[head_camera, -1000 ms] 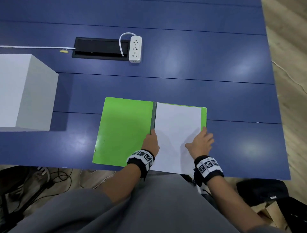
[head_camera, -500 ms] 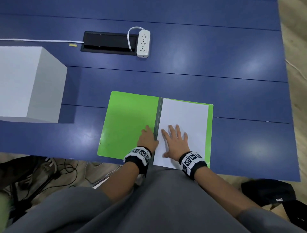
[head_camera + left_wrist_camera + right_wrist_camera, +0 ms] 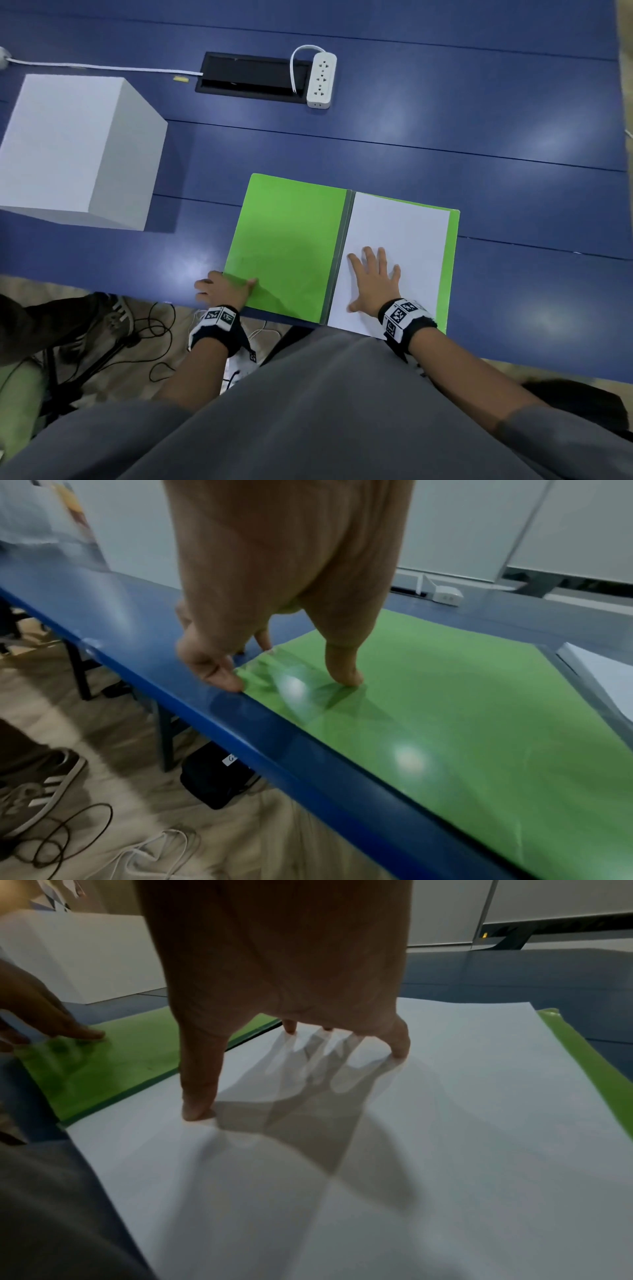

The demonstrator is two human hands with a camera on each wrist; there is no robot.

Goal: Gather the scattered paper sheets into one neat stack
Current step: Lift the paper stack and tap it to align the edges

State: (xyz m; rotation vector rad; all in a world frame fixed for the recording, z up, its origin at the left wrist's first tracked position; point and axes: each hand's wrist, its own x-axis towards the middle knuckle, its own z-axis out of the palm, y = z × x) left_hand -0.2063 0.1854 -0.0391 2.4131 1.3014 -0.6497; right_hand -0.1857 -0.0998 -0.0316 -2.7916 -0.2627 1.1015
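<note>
R fingers (image 3: 371, 263) flat on paper stack (image 3: 407, 240), L fingers (image 3: 222, 674) at folder (image 3: 291, 240) corner

- Setting: an office or meeting room, as I see it.
- Blue table (image 3: 445, 113), long and panelled, fills most of my frame.
- Black cable hatch (image 3: 251, 77) set into its top, upper centre.
- White power strip (image 3: 321, 79) lying beside the hatch.
- Pale partition panels (image 3: 514, 520) behind, upper right of my left-wrist view.
- Cables (image 3: 154, 329) trailing on the floor, lower left.
</note>
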